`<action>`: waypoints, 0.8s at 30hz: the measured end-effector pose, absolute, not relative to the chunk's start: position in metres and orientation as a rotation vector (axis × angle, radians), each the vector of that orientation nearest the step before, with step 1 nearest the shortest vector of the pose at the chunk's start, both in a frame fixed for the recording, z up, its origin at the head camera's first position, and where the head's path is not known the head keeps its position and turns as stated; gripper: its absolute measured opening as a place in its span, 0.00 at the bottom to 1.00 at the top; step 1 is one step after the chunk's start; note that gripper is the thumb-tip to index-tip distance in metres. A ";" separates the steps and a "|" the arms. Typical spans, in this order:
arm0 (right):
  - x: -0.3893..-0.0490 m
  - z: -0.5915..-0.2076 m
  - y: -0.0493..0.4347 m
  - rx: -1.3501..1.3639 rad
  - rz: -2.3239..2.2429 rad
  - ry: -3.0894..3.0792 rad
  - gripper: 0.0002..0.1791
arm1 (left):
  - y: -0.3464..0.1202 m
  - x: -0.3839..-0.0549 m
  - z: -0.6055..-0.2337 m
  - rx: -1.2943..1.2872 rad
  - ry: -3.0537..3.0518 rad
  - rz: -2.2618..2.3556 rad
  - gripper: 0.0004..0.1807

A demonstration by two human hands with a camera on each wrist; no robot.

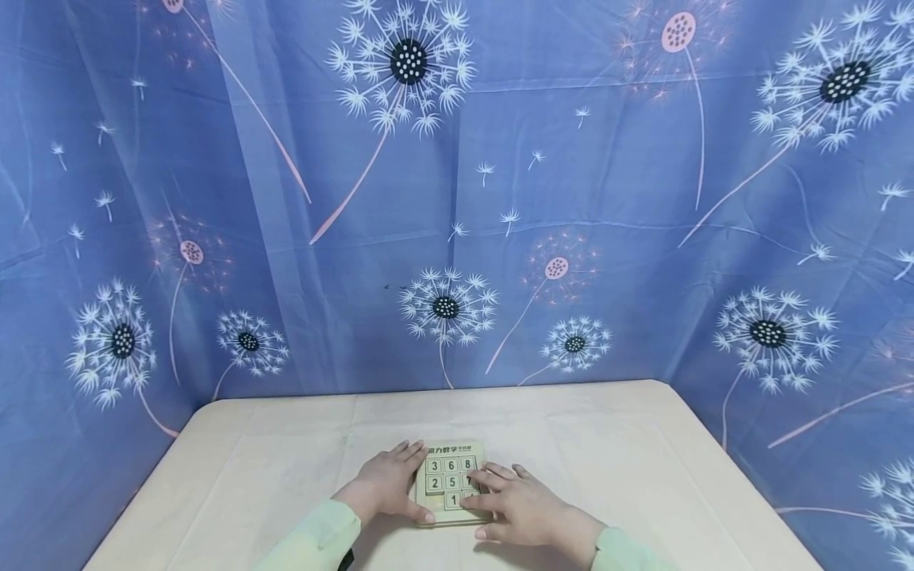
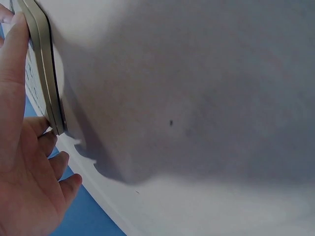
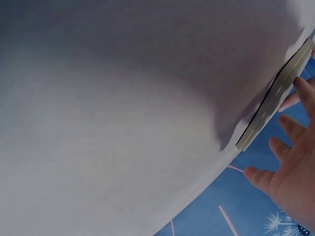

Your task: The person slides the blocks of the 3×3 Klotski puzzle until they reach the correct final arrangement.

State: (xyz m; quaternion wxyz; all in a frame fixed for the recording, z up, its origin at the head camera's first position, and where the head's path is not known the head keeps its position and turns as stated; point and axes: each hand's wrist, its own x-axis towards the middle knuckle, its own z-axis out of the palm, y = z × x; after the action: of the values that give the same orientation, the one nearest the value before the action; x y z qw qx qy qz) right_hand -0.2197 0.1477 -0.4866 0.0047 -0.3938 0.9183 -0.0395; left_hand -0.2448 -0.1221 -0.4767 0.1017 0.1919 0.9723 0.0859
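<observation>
A puzzle board [image 1: 435, 502] holding numbered tiles [image 1: 452, 481] is placed on the tabletop [image 1: 607, 428], its printed heading at the far edge. Its left side is gripped by the left hand [image 1: 389, 480], the thumb set near the close corner. Tiles along its right are touched by the unclenched right hand [image 1: 527, 507], its fingers extended.

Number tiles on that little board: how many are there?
8 number tiles: three across the top row, three across the middle, two at the bottom's centre and right. The right hand partly hides two.
</observation>
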 end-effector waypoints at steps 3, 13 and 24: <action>-0.221 -0.486 0.147 -1.235 -0.130 2.885 0.28 | -0.123 -0.245 -0.477 0.569 2.872 0.246 0.62; -0.225 -0.480 0.143 -1.233 -0.169 2.909 0.30 | -0.123 -0.246 -0.479 0.587 2.879 0.237 0.62; -0.227 -0.478 0.130 -1.175 -0.243 2.881 0.32 | -0.123 -0.245 -0.479 0.579 2.883 0.237 0.62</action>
State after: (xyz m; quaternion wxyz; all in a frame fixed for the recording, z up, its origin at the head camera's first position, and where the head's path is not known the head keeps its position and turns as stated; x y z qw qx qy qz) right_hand -0.2271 0.1303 -0.4784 0.0101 -0.3766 0.9231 -0.0778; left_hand -0.2454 -0.1233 -0.4792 0.0956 0.1953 0.9728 0.0798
